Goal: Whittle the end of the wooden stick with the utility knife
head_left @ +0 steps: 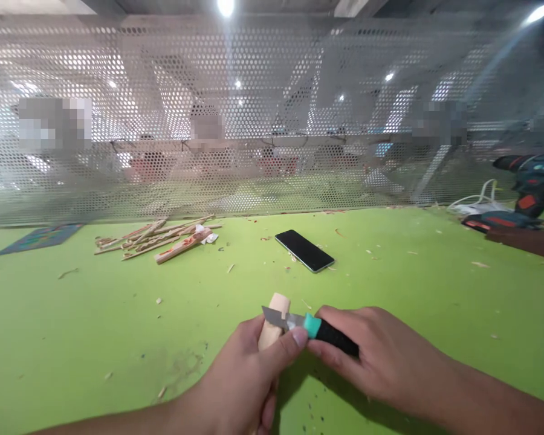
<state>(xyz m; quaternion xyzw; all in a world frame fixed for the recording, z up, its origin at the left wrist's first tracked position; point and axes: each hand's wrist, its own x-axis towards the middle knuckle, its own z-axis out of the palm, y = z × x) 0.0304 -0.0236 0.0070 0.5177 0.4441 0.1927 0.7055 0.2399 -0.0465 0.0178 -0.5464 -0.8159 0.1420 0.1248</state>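
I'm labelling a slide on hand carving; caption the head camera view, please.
Left hand steadies a pale wood piece as the right hand holds a utility knife blade against it.

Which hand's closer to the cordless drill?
Right. The right hand, on the utility knife, is nearer the camera than the drill and left of it. The left hand, holding the wood piece, is farther left.

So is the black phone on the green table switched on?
The black phone looks off: its upturned screen is uniformly dark, with no lit display.
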